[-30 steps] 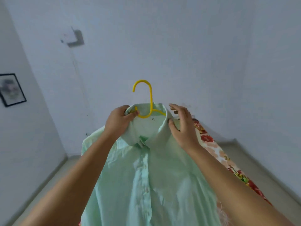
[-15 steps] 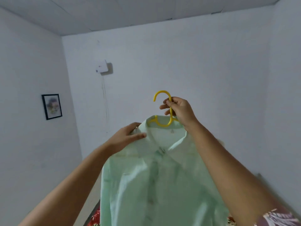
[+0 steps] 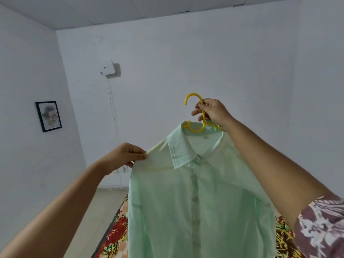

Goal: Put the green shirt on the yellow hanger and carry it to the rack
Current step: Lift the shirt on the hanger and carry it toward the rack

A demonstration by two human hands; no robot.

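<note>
The pale green shirt (image 3: 197, 198) hangs in front of me on the yellow hanger (image 3: 193, 112), whose hook sticks up out of the collar. My right hand (image 3: 212, 112) is shut around the hanger's neck just below the hook and holds it up. My left hand (image 3: 124, 157) pinches the shirt's left shoulder seam, lower and to the left. The hanger's arms are hidden inside the shirt. No rack is in view.
A bed with a red floral cover (image 3: 115, 233) lies below the shirt. White walls stand ahead and on both sides, with a framed picture (image 3: 48, 116) on the left wall and a white box with cables (image 3: 107, 67) on the far wall.
My right hand went from the collar up to the hanger's neck and lifted it. My left hand slid from the collar out to the shoulder. My view tilted upward.
</note>
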